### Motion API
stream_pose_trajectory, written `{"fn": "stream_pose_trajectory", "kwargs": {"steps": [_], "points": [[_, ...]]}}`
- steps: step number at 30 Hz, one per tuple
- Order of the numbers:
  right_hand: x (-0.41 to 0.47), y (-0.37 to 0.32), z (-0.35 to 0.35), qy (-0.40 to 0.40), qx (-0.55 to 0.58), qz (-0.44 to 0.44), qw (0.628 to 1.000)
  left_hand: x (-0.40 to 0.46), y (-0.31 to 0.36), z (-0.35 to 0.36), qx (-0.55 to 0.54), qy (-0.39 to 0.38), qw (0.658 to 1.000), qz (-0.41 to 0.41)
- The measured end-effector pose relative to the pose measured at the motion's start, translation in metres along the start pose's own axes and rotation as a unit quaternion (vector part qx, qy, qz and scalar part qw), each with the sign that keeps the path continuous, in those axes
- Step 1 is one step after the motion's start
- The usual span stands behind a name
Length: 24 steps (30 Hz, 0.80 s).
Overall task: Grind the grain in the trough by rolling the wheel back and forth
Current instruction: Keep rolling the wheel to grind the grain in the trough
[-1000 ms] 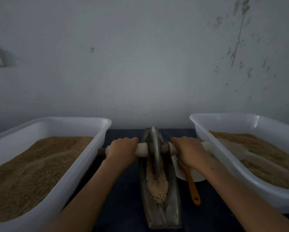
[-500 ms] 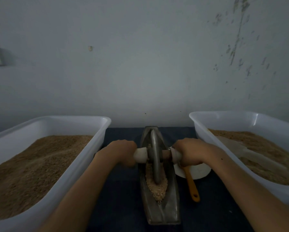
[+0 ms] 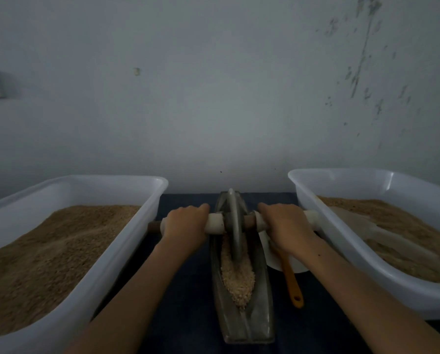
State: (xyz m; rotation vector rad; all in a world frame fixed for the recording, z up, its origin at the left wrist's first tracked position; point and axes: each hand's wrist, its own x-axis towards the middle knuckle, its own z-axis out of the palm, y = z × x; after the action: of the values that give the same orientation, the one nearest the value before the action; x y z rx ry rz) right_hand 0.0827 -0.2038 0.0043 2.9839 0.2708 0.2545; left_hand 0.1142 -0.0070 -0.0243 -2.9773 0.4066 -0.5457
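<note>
Both grips are wrapped round the axle: left hand (image 3: 185, 223), right hand (image 3: 286, 226). Wheel (image 3: 233, 223) judged heavy, rigid; grain (image 3: 238, 279) loose in trough (image 3: 261, 315).

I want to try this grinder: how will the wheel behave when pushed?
The wheel looks like thick metal, so probably heavy. Standing on its thin edge in the trough, it would likely tip if the left hand and right hand released it.

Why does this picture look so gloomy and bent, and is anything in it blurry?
Head view: dim, bluish light, no glare; the wide lens bows the left tub and right tub outward; the left hand, right hand and wheel look slightly soft; the grain in the trough stays readable.
</note>
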Motion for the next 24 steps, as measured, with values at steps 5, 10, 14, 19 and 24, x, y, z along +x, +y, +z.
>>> {"fn": "stream_pose_trajectory", "kwargs": {"steps": [5, 10, 14, 19, 24], "points": [[0.002, 0.003, -0.002, -0.040, 0.010, -0.009, 0.999, 0.003, -0.004, -0.002, 0.009, -0.041, 0.999, 0.019], [-0.002, 0.010, -0.009, -0.134, 0.024, -0.041, 0.990, 0.006, -0.008, -0.011, -0.026, -0.195, 0.979, 0.044], [-0.004, 0.011, -0.014, -0.178, 0.037, -0.041, 0.982, 0.007, -0.010, -0.013, -0.059, -0.239, 0.968, 0.047], [0.001, 0.009, -0.009, -0.141, 0.029, -0.025, 0.989, 0.007, -0.006, -0.012, -0.028, -0.172, 0.984, 0.037], [0.004, 0.004, 0.009, 0.032, 0.011, -0.011, 0.999, 0.001, 0.000, -0.001, -0.005, -0.021, 1.000, 0.001]]}}
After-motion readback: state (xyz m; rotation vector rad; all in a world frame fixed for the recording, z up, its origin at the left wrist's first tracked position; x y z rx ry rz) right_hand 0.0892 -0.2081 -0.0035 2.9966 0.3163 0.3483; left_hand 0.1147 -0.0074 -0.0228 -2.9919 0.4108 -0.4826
